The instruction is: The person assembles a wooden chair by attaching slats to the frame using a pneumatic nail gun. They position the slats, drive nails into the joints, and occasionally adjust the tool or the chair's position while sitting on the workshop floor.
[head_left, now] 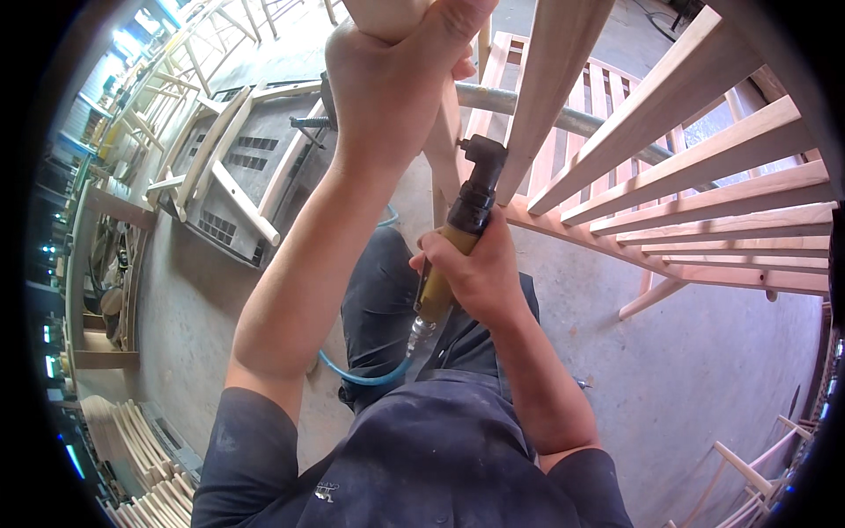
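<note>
My right hand (480, 273) is wrapped round a right-angle air screwdriver (446, 273) with a yellow-brown body and a black angled head. The head points up and away, close beside a wooden slat of a pale slatted chair frame (554, 84). A blue air hose (374, 380) runs from the tool's metal coupling and curves to the left. Higher up, my left hand (396, 88) grips a thick wooden part (387, 18) of the frame, its fingers closed round the wood. The tool's tip is small, and whether it touches the wood I cannot tell.
More slats (722, 176) fan out on the right. A metal pipe (581, 123) passes behind them. At left, wooden frame parts (233, 180) lie on a dark slotted platform. Curved wooden pieces (145, 449) are stacked lower left; another wooden frame (748, 471) stands lower right on the concrete floor (695, 361).
</note>
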The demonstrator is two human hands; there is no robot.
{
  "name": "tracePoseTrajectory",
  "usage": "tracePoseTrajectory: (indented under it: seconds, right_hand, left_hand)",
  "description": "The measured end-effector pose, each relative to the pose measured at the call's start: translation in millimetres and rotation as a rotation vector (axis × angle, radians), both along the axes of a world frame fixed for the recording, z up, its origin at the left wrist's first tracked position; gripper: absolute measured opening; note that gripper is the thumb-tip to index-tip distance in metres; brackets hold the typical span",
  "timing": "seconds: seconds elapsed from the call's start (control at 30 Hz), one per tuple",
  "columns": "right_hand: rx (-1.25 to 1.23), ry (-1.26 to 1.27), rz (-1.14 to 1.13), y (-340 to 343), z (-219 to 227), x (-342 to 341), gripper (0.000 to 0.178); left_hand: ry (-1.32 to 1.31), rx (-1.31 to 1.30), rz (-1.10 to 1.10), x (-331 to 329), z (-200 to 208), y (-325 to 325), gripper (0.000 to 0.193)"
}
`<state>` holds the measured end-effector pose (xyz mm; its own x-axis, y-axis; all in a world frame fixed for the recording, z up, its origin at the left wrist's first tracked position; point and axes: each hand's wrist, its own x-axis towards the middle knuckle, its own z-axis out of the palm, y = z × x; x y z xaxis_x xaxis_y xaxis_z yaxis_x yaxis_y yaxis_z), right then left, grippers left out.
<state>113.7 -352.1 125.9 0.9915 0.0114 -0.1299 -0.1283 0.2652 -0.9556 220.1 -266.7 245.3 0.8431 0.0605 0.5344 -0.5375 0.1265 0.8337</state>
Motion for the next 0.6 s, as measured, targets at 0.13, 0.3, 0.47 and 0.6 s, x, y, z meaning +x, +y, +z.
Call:
tracePoseTrajectory:
  seconds: [0.13, 0.3, 0.47, 0.6]
  right_hand:
    - [-0.007, -0.023, 0.016, 0, -1, 1, 0.036]
    - [-0.021, -0.026, 0.016, -2, -2, 1, 0.033]
    - [-0.007, -0.055, 0.034, -2, -5, 3, 0.031]
    - [-0.015, -0.048, 0.034, -2, -1, 2, 0.03]
  left_hand:
    - [-0.052, -0.017, -0.007, 11, -9, 4, 0.043]
    - [0.032, 0.027, 0.019, -5, 6, -1, 0.045]
    - [0.082, 0.013, 0.051, -4, 9, -3, 0.045]
    - [-0.003, -0.004, -0.008, 0, 1, 2, 0.045]
